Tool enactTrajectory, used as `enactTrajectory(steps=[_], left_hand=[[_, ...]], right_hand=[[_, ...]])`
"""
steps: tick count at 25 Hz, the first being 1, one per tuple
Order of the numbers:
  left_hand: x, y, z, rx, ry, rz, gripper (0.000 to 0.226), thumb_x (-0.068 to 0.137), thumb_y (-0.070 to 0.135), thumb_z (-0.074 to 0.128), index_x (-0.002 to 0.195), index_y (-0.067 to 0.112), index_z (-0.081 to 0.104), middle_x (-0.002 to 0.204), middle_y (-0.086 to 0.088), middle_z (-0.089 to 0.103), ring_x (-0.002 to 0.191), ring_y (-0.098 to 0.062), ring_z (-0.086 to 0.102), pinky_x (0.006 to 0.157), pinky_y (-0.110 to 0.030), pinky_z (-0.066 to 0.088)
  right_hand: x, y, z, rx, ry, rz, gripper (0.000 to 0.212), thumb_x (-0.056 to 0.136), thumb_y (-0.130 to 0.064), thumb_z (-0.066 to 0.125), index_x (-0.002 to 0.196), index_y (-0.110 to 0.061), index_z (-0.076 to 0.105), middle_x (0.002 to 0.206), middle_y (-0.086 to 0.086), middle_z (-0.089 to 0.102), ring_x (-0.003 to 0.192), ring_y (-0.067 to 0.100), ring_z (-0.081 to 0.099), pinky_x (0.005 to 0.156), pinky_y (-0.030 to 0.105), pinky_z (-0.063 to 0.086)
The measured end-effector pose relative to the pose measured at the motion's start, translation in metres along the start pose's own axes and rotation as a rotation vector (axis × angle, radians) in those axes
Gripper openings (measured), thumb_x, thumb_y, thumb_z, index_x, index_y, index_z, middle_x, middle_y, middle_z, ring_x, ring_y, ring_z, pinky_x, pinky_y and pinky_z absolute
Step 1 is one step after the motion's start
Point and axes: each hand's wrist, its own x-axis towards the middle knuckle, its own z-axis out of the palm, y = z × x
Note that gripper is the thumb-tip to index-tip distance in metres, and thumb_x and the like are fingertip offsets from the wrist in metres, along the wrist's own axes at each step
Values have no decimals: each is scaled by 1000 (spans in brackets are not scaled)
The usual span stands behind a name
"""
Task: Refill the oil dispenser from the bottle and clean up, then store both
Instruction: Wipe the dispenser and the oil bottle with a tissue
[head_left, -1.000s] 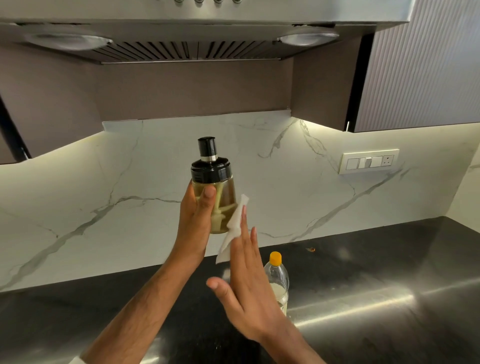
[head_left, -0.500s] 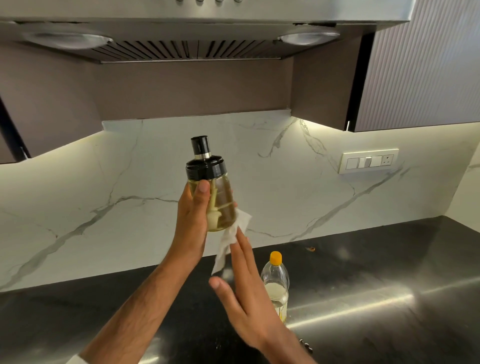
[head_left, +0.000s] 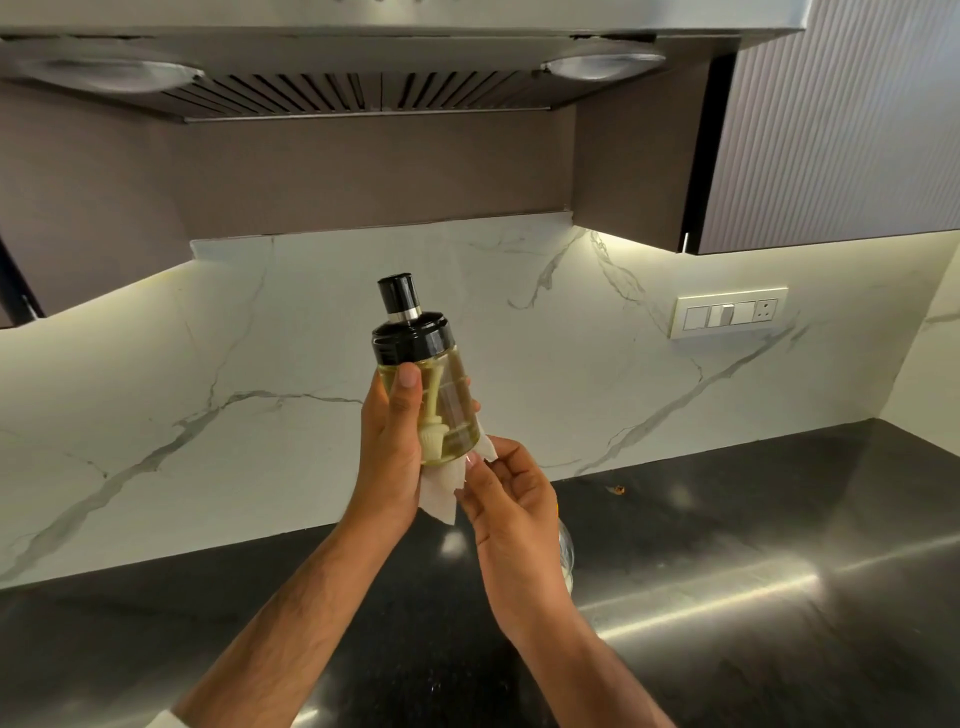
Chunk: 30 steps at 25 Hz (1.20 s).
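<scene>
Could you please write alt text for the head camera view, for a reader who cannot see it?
A person's left hand holds a black-capped glass oil dispenser upright above a dark countertop, while the right hand presses a white paper towel against its base. Behind are a marble backsplash, a switch panel and a range hood.

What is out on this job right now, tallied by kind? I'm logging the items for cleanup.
Oil dispensers: 1, the oil dispenser gripped by the left hand.
Tissues: 1, the tissue under its base, pinched by the right hand.
Oil bottles: 1, the oil bottle, mostly hidden behind the right hand.
Total: 3
</scene>
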Motion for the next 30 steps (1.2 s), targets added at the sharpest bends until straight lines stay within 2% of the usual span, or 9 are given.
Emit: enactTrajectory(steps=[4, 7, 10, 14, 17, 22, 25, 28, 30], left_hand=[[0, 0, -1, 22, -5, -6, 103, 59, 88, 68, 124, 10, 59, 96, -7, 75, 83, -24, 75, 67, -37, 60], [1, -1, -5, 59, -10, 17, 98, 62, 90, 64, 125, 15, 60, 97, -5, 75, 87, -24, 75, 72, -36, 60], [1, -4, -6, 75, -22, 10, 105, 64, 89, 62, 133, 10, 56, 102, -7, 76, 95, -26, 75, 78, -37, 60], [-1, -6, -3, 87, -36, 16, 84, 65, 91, 59, 119, 27, 69, 103, -5, 77, 97, -24, 75, 78, -33, 59], [-2, -5, -4, 53, -61, -1, 71, 64, 90, 61, 109, 37, 74, 101, -3, 77, 95, -23, 75, 78, -35, 59], [-3, -3, 1, 50, -60, 12, 103, 65, 86, 65, 136, 12, 55, 116, -11, 73, 105, -29, 72, 81, -40, 60], [0, -4, 1, 72, -20, 2, 98, 62, 78, 77, 137, 20, 53, 124, -13, 69, 112, -29, 70, 89, -45, 60], [-3, -8, 2, 1, -11, -64, 94, 59, 76, 81, 132, 21, 58, 119, -13, 71, 108, -28, 71, 81, -38, 61], [-2, -9, 0, -41, 6, -82, 85, 60, 75, 81, 123, 22, 64, 110, -10, 73, 102, -26, 72, 79, -36, 61]], right_hand=[[0, -2, 1, 195, 44, 80, 29, 90, -19, 69, 115, -6, 66, 116, 16, 72, 109, 29, 69, 86, 33, 61], [5, -8, -4, 156, 87, 28, 30, 82, -33, 82, 106, -16, 73, 110, 8, 73, 101, 21, 68, 83, 32, 59], [7, -12, -2, 55, 7, -7, 32, 82, -31, 84, 108, -17, 71, 114, 6, 72, 107, 20, 65, 86, 32, 52], [7, -10, 3, 57, -114, 28, 66, 79, -40, 85, 130, -11, 55, 130, 12, 67, 123, 28, 65, 105, 43, 51], [10, -8, 0, -21, -148, 16, 61, 81, -32, 84, 131, -12, 55, 130, 14, 67, 123, 32, 65, 107, 54, 49], [11, -7, 7, -140, -11, -141, 61, 72, -13, 92, 123, -9, 58, 120, 13, 70, 113, 28, 70, 99, 51, 56], [9, -4, 8, -279, 104, -253, 60, 69, -11, 93, 119, -15, 60, 115, 1, 71, 109, 21, 71, 92, 45, 60], [7, 2, 9, -377, 143, -316, 59, 71, -18, 93, 120, -22, 60, 115, -9, 70, 111, 18, 69, 91, 44, 60], [5, 1, 8, -366, 127, -331, 55, 75, -19, 90, 122, -21, 62, 117, -8, 71, 112, 19, 69, 92, 47, 60]])
